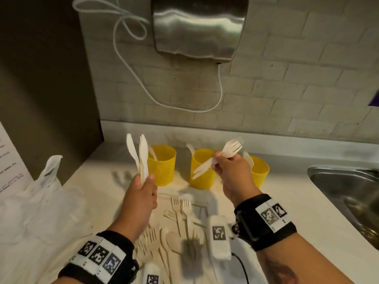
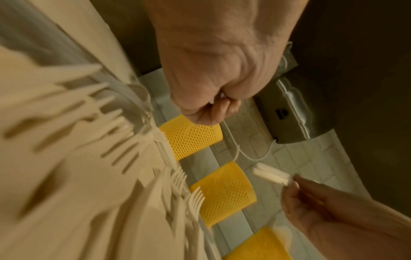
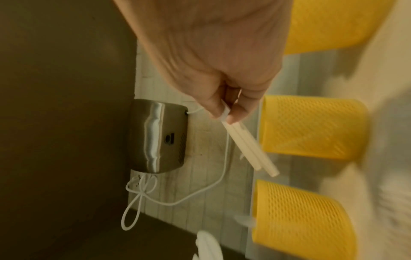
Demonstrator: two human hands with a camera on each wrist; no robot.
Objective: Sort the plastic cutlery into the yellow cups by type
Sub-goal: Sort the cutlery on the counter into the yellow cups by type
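Three yellow mesh cups stand in a row by the wall: the left cup (image 1: 162, 165), the middle cup (image 1: 202, 171) and the right cup (image 1: 258, 171), each with some white cutlery in it. My left hand (image 1: 143, 190) grips a bunch of plastic knives (image 1: 141, 154), blades up, just left of the left cup. My right hand (image 1: 229, 167) holds a few forks (image 1: 230, 149) by their handles (image 3: 249, 142), tines up, above the middle and right cups. Loose forks and spoons (image 1: 178, 220) lie on the counter below my hands.
A crumpled plastic bag (image 1: 41, 199) lies at the left. A steel sink (image 1: 348, 191) is set in the counter at the right. A metal hand dryer (image 1: 196, 27) with a white cord hangs on the brick wall. A dark panel closes off the left.
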